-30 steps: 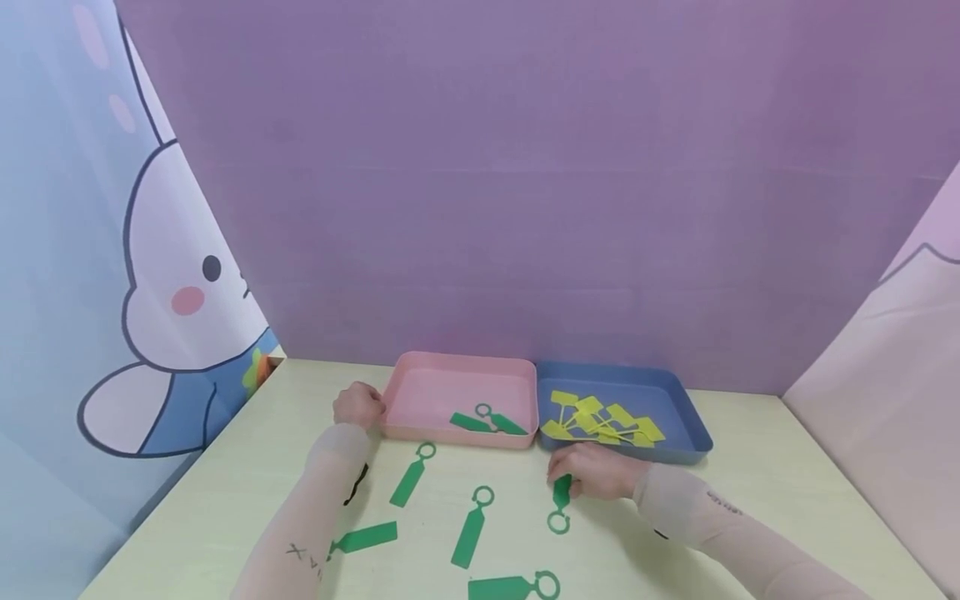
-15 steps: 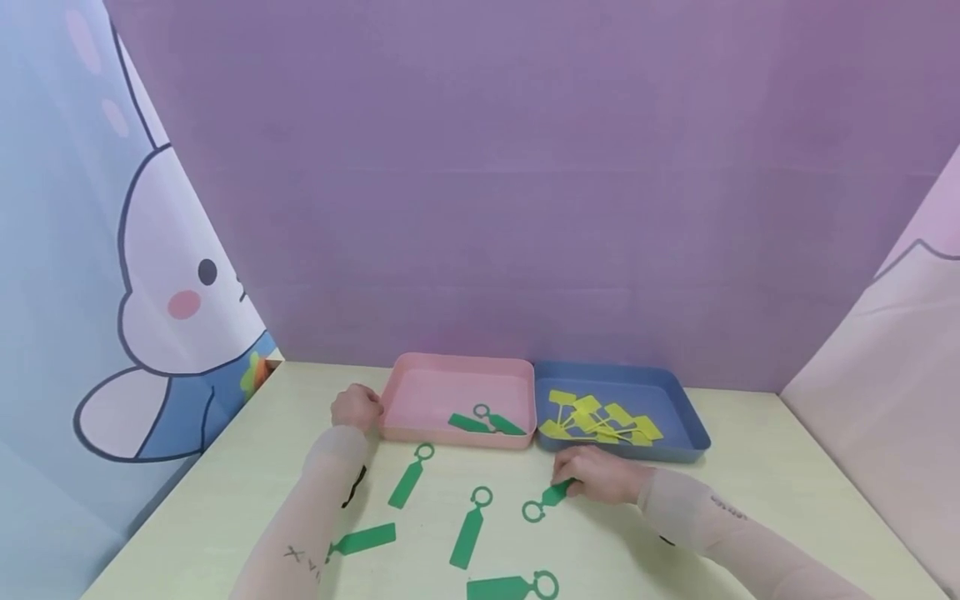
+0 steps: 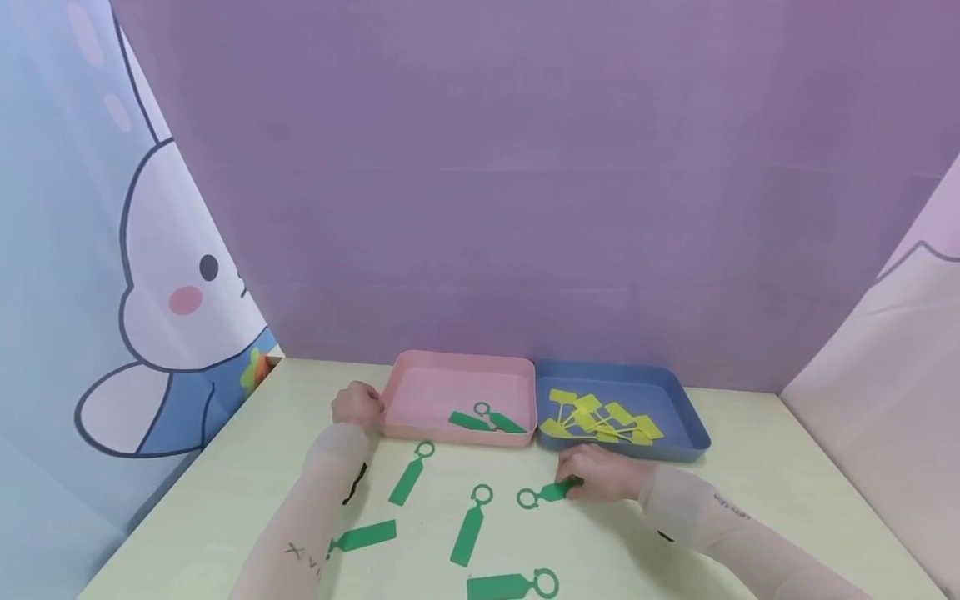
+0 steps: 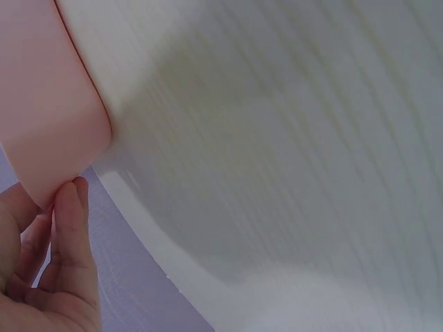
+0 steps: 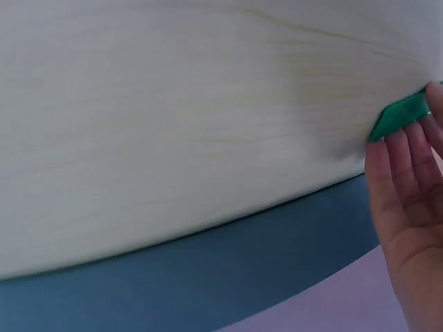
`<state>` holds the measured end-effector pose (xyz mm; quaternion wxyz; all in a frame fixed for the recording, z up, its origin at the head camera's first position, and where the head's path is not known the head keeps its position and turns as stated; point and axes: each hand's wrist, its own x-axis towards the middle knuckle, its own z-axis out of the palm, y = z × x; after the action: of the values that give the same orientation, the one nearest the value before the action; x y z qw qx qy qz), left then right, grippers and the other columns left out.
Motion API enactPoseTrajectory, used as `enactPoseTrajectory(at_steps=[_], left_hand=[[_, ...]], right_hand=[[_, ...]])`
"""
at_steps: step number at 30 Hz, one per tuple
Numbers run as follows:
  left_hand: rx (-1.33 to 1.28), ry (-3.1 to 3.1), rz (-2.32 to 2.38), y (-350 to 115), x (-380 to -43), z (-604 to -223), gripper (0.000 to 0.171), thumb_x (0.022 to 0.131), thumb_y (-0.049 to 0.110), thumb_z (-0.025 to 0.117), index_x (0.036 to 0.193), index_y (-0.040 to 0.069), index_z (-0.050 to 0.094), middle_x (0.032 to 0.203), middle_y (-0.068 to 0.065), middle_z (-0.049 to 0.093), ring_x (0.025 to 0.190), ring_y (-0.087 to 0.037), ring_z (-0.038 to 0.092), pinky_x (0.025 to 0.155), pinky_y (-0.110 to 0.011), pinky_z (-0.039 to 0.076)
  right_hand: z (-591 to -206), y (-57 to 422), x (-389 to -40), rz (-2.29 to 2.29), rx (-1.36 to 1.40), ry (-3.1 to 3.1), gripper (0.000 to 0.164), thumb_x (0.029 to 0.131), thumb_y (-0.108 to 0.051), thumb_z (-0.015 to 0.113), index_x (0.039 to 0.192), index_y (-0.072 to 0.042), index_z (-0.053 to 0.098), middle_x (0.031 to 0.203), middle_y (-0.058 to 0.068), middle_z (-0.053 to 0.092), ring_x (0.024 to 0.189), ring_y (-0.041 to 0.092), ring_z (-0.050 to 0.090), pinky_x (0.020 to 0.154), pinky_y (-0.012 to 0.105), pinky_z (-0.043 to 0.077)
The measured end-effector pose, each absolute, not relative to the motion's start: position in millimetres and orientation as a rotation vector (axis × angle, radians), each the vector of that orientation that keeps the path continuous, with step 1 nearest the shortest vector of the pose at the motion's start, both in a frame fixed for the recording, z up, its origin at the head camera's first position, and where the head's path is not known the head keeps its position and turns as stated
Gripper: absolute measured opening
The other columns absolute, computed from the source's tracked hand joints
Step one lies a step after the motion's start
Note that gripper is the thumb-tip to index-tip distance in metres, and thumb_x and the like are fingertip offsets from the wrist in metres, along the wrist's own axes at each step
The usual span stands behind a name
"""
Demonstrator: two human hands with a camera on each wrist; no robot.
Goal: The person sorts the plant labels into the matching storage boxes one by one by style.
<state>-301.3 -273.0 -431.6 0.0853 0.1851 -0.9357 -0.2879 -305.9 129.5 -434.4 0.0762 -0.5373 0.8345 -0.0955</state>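
My left hand is at the left side of a pink tray. In the left wrist view, its thumb and fingers pinch the tray's rim at a corner. Just in front of a blue tray, my right hand holds a green plastic tag by its flat end. The tag's open ring points left, over the table. In the right wrist view, the thumb lies on one side of the green tag and the fingers on the other.
Green tags overlap in the pink tray's front right corner. Several yellow tags with thin stems lie piled in the blue tray. More green tags are spread across the pale table. A purple backdrop stands behind.
The green tag in my right hand has turned, its ring swinging from pointing toward me to pointing left. The right hand has shifted slightly right. My left hand stays at the pink tray.
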Motion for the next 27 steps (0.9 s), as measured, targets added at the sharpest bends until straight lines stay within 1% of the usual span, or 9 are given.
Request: enactPoseTrajectory(at_steps=[5,12,17,20,23,27], left_hand=[[0.571,-2.789,-0.867,-273.3,-302.4,-432.4,0.015,0.081,0.01,0.059,0.088,0.002,0.069,0.089,-0.017,0.068,0.081,-0.033,0.061,0.074,-0.045,0.049],[0.578,-2.79,-0.874,-272.4,-302.1,-433.4,0.014,0.081,0.011,0.059,0.087,0.002,0.069,0.088,-0.016,0.068,0.08,-0.032,0.061,0.073,-0.044,0.049],[0.579,-2.795,-0.873,-272.1,-300.8,-432.2,0.015,0.082,0.011,0.058,0.087,0.002,0.069,0.087,-0.016,0.068,0.079,-0.032,0.061,0.071,-0.043,0.049],[0.567,-2.798,-0.865,-272.8,-300.5,-431.8,0.016,0.082,0.01,0.058,0.089,0.001,0.069,0.088,-0.017,0.068,0.079,-0.032,0.061,0.072,-0.044,0.049],[0.555,-2.798,-0.857,-273.6,-301.2,-432.5,0.016,0.081,0.01,0.059,0.09,0.001,0.069,0.089,-0.017,0.068,0.08,-0.032,0.062,0.073,-0.044,0.05],[0.548,-2.795,-0.856,-273.7,-300.7,-432.7,0.016,0.081,0.01,0.059,0.089,0.001,0.069,0.088,-0.017,0.068,0.08,-0.031,0.062,0.073,-0.044,0.05]], right_hand=[[-432.7,128.2,-304.0,-0.321,-1.547,2.507,0.014,0.074,-0.011,0.073,0.087,-0.016,0.072,0.079,-0.009,0.06,0.069,-0.002,0.051,0.062,0.015,0.044],[-430.3,124.6,-299.6,-0.343,-1.513,2.516,0.014,0.075,-0.012,0.072,0.088,-0.015,0.071,0.078,-0.009,0.06,0.066,-0.002,0.05,0.061,0.015,0.042],[-423.7,118.0,-297.8,-0.427,-1.487,2.521,0.015,0.077,-0.015,0.071,0.091,-0.016,0.072,0.082,-0.01,0.062,0.072,-0.002,0.054,0.065,0.016,0.045],[-411.6,112.5,-297.7,-0.474,-1.459,2.527,0.016,0.078,-0.015,0.07,0.094,-0.013,0.072,0.084,-0.007,0.062,0.076,0.001,0.057,0.068,0.017,0.048],[-398.5,107.7,-300.7,-0.531,-1.431,2.548,0.017,0.079,-0.014,0.069,0.095,-0.011,0.071,0.084,-0.005,0.061,0.075,0.004,0.057,0.065,0.018,0.048],[-385.7,102.4,-308.5,-0.64,-1.391,2.571,0.016,0.08,-0.012,0.068,0.096,-0.012,0.071,0.086,-0.003,0.062,0.076,0.006,0.058,0.064,0.018,0.049]])
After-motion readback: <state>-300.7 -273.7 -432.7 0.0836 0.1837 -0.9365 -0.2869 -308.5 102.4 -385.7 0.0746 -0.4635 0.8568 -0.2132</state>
